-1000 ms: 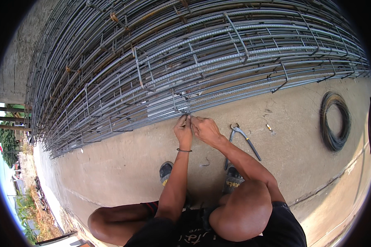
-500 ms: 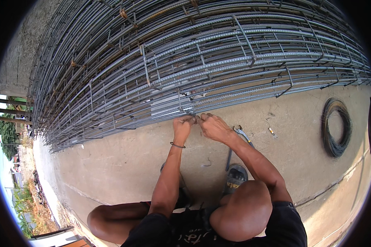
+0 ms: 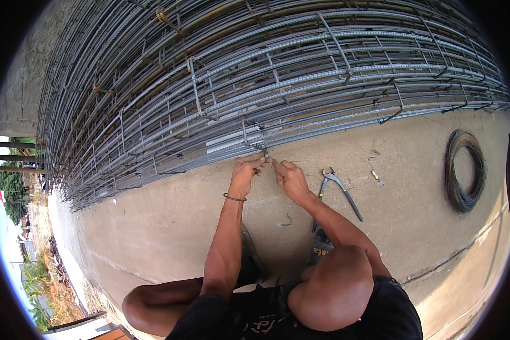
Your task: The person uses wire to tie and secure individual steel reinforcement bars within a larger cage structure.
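Observation:
My left hand [image 3: 246, 171] is closed in a pinch at the lower edge of the stacked rebar cages [image 3: 334, 73], its fingertips at a thin tie wire [image 3: 266, 152] beside the lowest bars. Close on its right, my right hand [image 3: 290, 180] pinches too, thumb and forefinger meeting near the left fingertips. Most of the wire is hidden by the fingers. End-cutting nippers [image 3: 346, 196] with dark, yellow-marked handles lie spread on the concrete, right of my right forearm.
A coil of dark wire [image 3: 451, 175] lies at the right. Near the nippers is a small orange and white object [image 3: 375, 175]; a bent wire scrap [image 3: 286, 221] lies between my forearms. The cages span the far side. My bent knee [image 3: 147, 309] is at the lower left.
Both hands have drawn slightly back from the bars, and the right hand has turned. My right forearm has shifted left, uncovering the nippers. The view has moved slightly.

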`<state>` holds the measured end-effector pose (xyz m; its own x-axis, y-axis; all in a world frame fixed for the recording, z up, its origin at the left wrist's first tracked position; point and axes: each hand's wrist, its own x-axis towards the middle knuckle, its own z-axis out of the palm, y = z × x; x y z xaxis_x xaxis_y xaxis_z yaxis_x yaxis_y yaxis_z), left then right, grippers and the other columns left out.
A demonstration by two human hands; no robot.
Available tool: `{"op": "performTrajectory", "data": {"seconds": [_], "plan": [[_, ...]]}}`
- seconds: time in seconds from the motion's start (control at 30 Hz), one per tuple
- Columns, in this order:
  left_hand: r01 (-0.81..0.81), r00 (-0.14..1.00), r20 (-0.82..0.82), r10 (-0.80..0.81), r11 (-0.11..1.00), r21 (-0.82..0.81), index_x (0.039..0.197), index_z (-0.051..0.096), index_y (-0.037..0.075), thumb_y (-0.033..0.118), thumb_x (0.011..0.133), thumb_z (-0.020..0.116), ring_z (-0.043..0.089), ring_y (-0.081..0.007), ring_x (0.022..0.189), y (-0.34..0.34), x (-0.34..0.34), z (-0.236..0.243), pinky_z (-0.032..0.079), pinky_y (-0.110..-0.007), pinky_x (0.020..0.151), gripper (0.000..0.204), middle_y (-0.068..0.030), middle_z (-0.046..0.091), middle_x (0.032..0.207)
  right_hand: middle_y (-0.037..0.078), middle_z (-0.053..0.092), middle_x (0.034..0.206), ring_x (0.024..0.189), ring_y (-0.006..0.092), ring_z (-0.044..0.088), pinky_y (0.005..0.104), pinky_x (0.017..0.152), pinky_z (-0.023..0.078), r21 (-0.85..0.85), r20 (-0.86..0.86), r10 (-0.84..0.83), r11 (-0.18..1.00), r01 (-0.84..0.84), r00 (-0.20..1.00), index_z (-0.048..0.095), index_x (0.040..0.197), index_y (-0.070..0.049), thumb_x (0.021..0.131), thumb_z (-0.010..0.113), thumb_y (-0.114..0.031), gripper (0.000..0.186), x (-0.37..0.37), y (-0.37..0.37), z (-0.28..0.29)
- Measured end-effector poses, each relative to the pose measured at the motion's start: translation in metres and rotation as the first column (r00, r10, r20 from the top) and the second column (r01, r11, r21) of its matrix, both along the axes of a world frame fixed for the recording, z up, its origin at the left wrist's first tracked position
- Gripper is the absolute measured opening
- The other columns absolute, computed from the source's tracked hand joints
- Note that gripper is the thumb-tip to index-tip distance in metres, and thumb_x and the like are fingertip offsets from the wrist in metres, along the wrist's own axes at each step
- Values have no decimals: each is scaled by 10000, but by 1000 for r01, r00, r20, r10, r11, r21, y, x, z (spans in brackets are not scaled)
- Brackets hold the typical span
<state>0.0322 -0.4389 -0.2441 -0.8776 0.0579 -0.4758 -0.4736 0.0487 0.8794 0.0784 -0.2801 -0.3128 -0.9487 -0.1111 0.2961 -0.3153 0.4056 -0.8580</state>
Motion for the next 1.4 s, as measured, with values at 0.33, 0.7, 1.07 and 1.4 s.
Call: {"op": "performTrajectory", "data": {"seconds": [0.33,0.7,1.07,1.4], "plan": [[79,988,-132,-75,997,27,1264,585,-65,-9,885,607,594,-158,1058,-1,11,-15,469,-310,928,384,-104,667,1161,198,603,826,801,376,606,442,713,515,119,69,45,992,-53,997,650,1027,20,783,611,2,248,2,-23,9],[-51,989,-129,68,990,129,1299,548,-74,-80,856,558,644,-151,921,6,16,-26,525,-264,827,443,-92,679,1083,250,624,821,724,441,627,494,661,510,70,260,-156,987,142,953,624,846,41,859,669,-224,269,-27,-16,58],[-313,945,62,322,830,461,1011,667,-16,97,914,593,628,-158,782,17,12,-64,516,-326,749,166,-64,660,880,295,606,829,705,465,625,508,639,518,133,161,-165,981,144,973,601,870,65,880,598,-162,227,-40,-19,57],[-536,839,-13,544,831,149,898,708,-37,72,827,732,427,-73,539,52,24,-12,346,-230,487,132,25,513,648,212,638,851,668,408,613,456,602,496,-94,90,-236,965,244,968,654,870,-2,860,624,-69,74,-35,-4,27]]}}
